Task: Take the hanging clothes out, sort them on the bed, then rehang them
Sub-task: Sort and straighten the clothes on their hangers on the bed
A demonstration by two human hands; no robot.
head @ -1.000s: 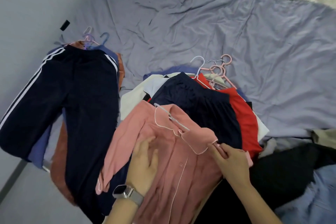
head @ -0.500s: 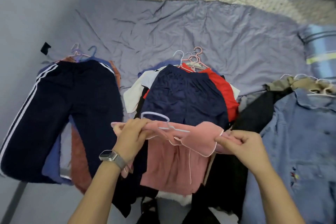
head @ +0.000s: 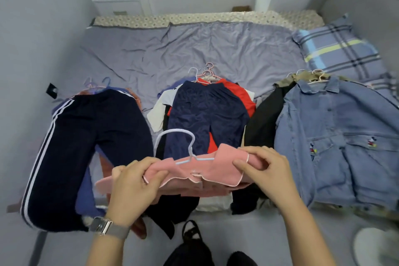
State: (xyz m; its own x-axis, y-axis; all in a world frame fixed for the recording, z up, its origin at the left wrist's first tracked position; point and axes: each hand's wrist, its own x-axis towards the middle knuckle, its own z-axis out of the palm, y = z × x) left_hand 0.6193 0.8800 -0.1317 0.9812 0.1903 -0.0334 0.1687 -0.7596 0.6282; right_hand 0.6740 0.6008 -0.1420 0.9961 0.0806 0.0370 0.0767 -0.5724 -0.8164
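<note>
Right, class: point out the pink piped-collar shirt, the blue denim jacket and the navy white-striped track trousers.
Pink piped-collar shirt [head: 216, 170]: head view, on its collar.
Blue denim jacket [head: 336, 136]: head view, on its front panel.
Navy white-striped track trousers [head: 97, 136]: head view, on the upper leg.

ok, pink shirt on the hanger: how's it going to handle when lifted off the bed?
Probably floppy: the pink shirt sags and folds between the left hand and right hand. Likely light, since fingertip pinches at the shoulders seem to carry it. The white hanger looks thin and sits skewed in the collar, so it might slip out if the shirt tilts.
</note>
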